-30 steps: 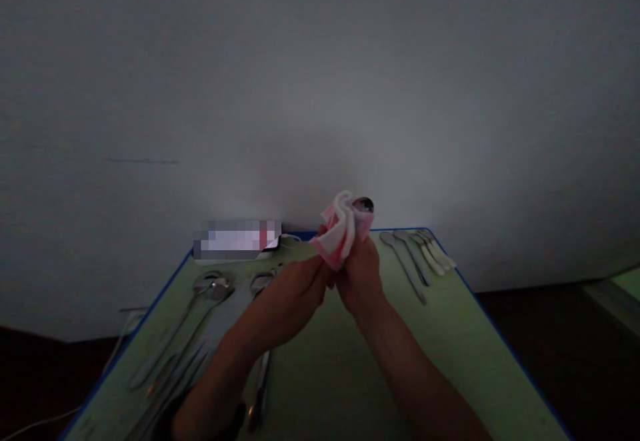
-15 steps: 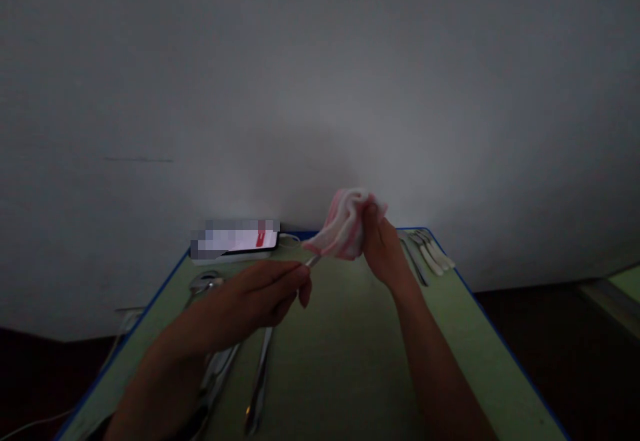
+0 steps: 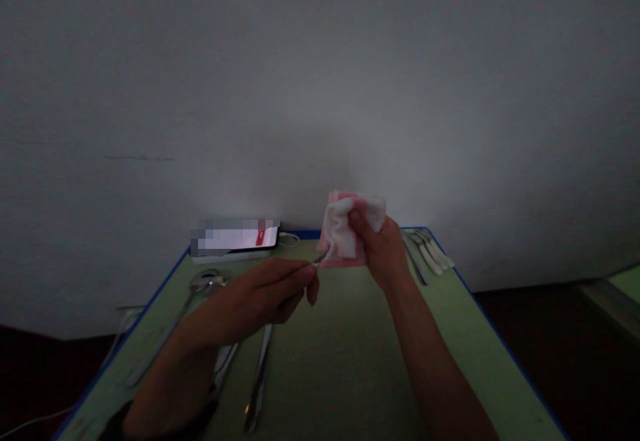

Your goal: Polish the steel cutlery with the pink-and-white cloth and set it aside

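My left hand (image 3: 273,289) pinches the handle end of a metal spoon (image 3: 319,261) above the green table (image 3: 340,361). The spoon's bowl is wrapped inside a pink and white cloth (image 3: 347,231), so I cannot see it. My right hand (image 3: 383,251) is closed round that cloth, with the thumb pressed on its front. Both hands are held up over the middle of the table, near its far edge.
Long metal spoons (image 3: 200,287) and other utensils (image 3: 259,381) lie on the table's left half, under my left arm. Several spoons (image 3: 427,254) lie in a row at the far right. A phone (image 3: 235,237) with a lit screen rests at the far edge by the wall.
My left hand drew back down the handle to its end. The spoon's bowl, seen above the cloth a second ago, is now covered, and my right hand has turned the cloth round it.
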`<state>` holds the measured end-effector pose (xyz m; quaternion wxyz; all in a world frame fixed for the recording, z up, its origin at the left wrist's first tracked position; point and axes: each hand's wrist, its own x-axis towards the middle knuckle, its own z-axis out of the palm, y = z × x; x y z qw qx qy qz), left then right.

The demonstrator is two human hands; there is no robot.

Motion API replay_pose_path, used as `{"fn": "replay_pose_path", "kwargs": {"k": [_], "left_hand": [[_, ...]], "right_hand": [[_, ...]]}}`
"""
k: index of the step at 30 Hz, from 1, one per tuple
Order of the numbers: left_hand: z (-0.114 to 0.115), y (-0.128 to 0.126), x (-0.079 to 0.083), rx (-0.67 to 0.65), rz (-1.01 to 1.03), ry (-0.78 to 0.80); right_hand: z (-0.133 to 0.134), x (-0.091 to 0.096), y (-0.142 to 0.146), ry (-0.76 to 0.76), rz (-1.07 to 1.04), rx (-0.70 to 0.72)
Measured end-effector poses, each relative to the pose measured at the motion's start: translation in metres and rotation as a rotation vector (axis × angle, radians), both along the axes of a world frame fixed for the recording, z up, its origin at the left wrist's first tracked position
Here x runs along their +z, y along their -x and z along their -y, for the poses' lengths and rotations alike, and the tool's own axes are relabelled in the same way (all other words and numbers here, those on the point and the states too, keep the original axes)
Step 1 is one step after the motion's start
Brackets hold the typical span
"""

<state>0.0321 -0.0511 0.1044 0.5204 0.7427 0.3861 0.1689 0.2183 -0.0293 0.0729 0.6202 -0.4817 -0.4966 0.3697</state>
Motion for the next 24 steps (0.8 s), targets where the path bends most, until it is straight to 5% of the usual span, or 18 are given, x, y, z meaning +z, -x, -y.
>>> {"fn": "replay_pose_path", "kwargs": {"k": [5, 11, 16, 19, 22, 24], "left_hand": [[0.001, -0.011, -0.012, 0.029, 0.005, -0.086], [-0.007, -0.026, -0.026, 0.081, -0.075, -0.258], [-0.004, -0.023, -0.021, 0.042, -0.112, -0.243], [-0.001, -0.009, -0.013, 0.012, -0.132, -0.173], [-0.002, 0.007, -0.007, -0.033, -0.138, -0.107], [-0.003, 0.013, -0.006, -0.065, -0.116, -0.089]], "right_hand": [[0.0, -0.015, 0.028, 0.051, -0.206, -0.236], [0.004, -0.027, 0.054, 0.167, -0.377, -0.102], [-0.003, -0.028, 0.035, 0.098, -0.385, -0.156], [-0.005, -0.018, 0.006, -0.007, -0.074, -0.216], [-0.001, -0.006, -0.023, -0.081, 0.192, 0.082], [0.001, -0.002, -0.033, -0.077, 0.183, 0.304]]}}
